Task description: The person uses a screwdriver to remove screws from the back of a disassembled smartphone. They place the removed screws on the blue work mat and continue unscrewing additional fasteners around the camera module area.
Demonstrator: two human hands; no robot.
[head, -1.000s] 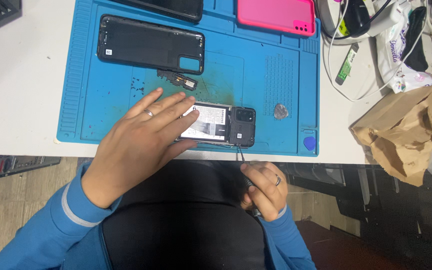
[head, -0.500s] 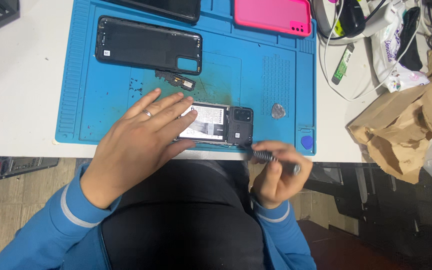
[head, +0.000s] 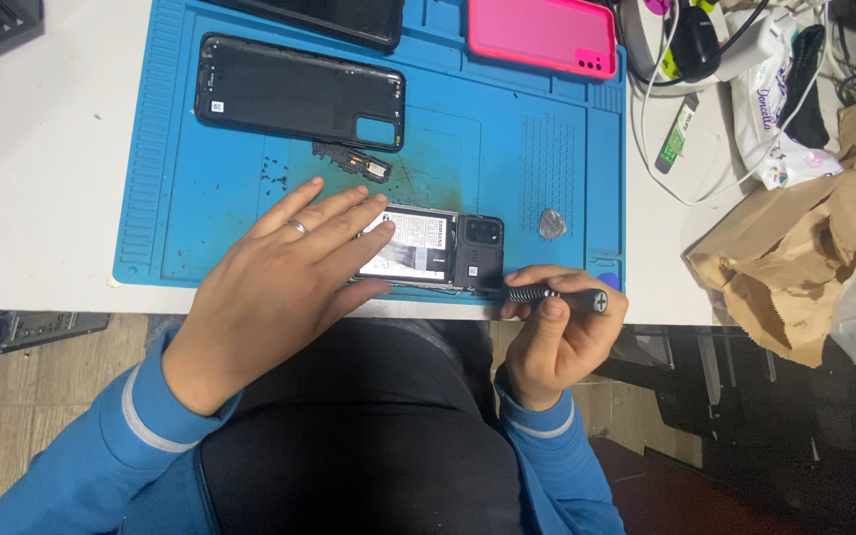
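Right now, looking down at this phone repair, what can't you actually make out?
Head view only:
- Opened phone: its left part lies under the left hand.
- Screwdriver: the tip is too small to tell whether it touches the phone; the right hand wraps the handle.
- Small parts on the blue mat: too small to identify.
- Dark phone at top: cut by the frame edge.

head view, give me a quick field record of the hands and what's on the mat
left hand: flat on the opened phone, pinning it
right hand: grips a small screwdriver, tip toward the phone's camera end
mat: blue, on a white table
also on mat: black back cover, pink case, small black part, grey pick
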